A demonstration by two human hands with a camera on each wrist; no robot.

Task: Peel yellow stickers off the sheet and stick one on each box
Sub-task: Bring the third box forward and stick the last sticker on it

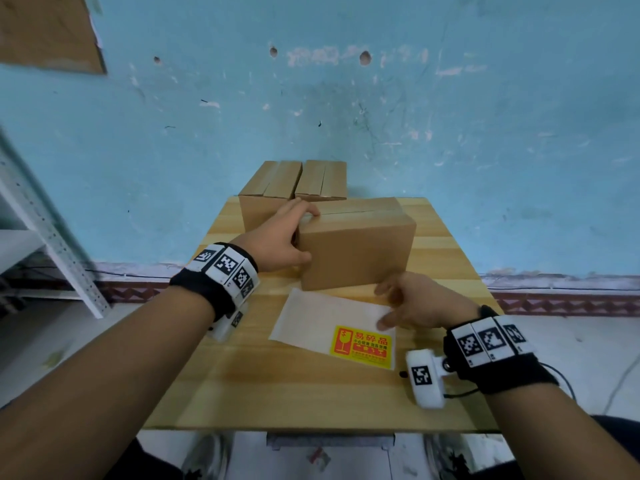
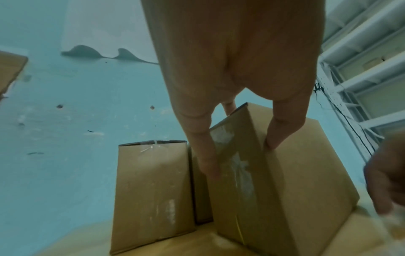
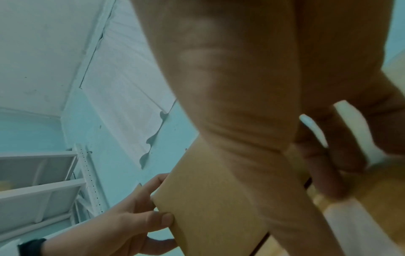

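Observation:
Three plain cardboard boxes stand on the wooden table (image 1: 242, 393). The near box (image 1: 356, 251) (image 2: 295, 181) (image 3: 208, 207) has a taped seam on top. My left hand (image 1: 304, 233) (image 2: 241, 159) grips its left end, fingers over the top edge and thumb on the front face. In front of it lies the sticker sheet (image 1: 318, 317), mostly bare backing with one yellow sticker (image 1: 363, 346) at its near right. My right hand (image 1: 388, 306) hovers at the sheet's far right corner, fingers loosely curled and thumb touching the paper. No sticker shows on any visible box face.
Two more boxes, the back left (image 1: 270, 188) (image 2: 153, 190) and the back right (image 1: 322, 181), sit at the table's far edge against the blue wall. A white metal shelf (image 1: 52, 237) stands to the left. Bare tabletop lies nearer me.

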